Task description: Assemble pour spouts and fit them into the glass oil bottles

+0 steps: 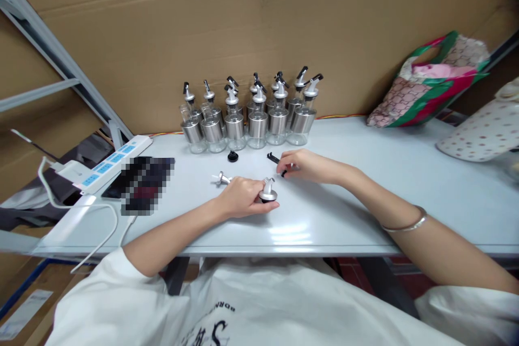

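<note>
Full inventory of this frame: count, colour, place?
Table: one, pale grey, across the middle
Bottles: about twelve, clear and silver, table's back, most with spouts
Loose spouts: two, silver, centre front
Stopper: one, black, before the bottles
Lever: one, black, right of stopper
Power strip: one, white and blue, left
Plug: one, white, by strip
Cable: at least one, white, left
Flat item: one, dark, partly pixelated, by strip
Bag: one, pink, green, patterned, right rear
Spotted item: one, white, right edge
Cardboard: one wall, brown, back
Frame: one, grey, far left
Shirt: one, white, bottom
Bracelet: one, silver, lower right
Left hand: one, bare, holding a loose spout
Right hand: one, bare, touching small black piece
</note>
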Demonstrator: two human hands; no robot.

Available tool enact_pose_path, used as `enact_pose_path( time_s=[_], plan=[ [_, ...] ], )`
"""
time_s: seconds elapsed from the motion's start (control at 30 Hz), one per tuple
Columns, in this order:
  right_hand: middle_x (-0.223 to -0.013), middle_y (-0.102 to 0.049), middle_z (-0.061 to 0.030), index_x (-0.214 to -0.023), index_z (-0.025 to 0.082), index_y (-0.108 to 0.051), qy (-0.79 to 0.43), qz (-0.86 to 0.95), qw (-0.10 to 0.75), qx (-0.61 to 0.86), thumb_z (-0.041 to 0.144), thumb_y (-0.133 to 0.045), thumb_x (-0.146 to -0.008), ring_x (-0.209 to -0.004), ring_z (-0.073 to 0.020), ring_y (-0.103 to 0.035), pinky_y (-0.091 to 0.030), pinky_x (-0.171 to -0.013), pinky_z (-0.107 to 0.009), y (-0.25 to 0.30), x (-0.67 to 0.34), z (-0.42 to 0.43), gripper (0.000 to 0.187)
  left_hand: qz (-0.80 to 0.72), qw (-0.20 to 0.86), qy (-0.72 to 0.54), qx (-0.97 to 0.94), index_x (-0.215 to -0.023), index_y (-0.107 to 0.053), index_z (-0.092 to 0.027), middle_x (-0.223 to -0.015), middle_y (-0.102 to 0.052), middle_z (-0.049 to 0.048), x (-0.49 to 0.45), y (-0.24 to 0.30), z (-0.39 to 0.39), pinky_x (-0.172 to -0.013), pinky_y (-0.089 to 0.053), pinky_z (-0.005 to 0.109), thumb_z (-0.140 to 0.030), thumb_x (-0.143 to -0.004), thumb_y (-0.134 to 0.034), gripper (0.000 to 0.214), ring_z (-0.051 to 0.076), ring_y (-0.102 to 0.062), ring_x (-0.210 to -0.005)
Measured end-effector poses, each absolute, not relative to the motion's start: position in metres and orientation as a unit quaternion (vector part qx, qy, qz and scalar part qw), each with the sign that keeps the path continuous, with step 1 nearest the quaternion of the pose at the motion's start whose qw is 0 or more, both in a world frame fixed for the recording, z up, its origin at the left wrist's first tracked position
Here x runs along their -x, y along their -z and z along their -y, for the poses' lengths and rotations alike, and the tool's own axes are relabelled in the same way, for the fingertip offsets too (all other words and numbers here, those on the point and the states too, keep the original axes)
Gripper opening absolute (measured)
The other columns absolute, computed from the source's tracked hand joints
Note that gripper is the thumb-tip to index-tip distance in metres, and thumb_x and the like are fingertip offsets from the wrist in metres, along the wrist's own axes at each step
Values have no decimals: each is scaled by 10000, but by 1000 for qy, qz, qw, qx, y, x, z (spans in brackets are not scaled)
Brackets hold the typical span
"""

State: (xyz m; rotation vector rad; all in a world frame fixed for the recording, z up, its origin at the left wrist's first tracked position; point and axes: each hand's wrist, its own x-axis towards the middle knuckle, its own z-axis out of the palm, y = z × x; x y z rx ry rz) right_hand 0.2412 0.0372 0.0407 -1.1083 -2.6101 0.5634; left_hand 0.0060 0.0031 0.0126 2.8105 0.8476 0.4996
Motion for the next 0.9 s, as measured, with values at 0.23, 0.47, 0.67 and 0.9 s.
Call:
enact_pose_path(
  time_s=[0.23,0.47,0.67,0.9],
  plan=[
    [-783,-665,-50,-770,171,-717,-192,895,131,381,123,-536,-766,-668,-146,-606,-483,-668,-268,-39,-241,-39,188,-284,92,-167,-940,-710,-536,-172,-568,-581,5,-5,-13,-4,-520,-350,240,-584,-882,-419,462,139,-577,-537],
    [-860,-653,-72,-864,158,-700,-174,891,145,393,191,-582,-778,-701,-163,-605,-481,-662,-282,-50,-240,-31,149,-294,95,-155,-939,-696,-506,-179,-564,-560,0,-6,-13,-3,-522,-334,245,-580,-876,-439,444,147,-566,-532],
    [-928,-632,-86,-1016,163,-637,-167,898,245,324,336,-509,-892,-786,-173,-589,-459,-604,-259,-60,-220,-4,248,-324,180,-153,-916,-666,-451,-192,-536,-499,-39,-6,-16,-5,-519,-329,233,-554,-882,-469,422,126,-522,-506],
    [-730,-599,-27,-860,175,-557,-146,908,259,295,263,-474,-887,-642,-139,-552,-435,-630,-256,-60,-207,10,124,-334,292,-197,-874,-693,-445,-192,-538,-441,-76,-9,-12,-8,-500,-319,203,-423,-795,-599,296,89,-439,-501]
  ],
)
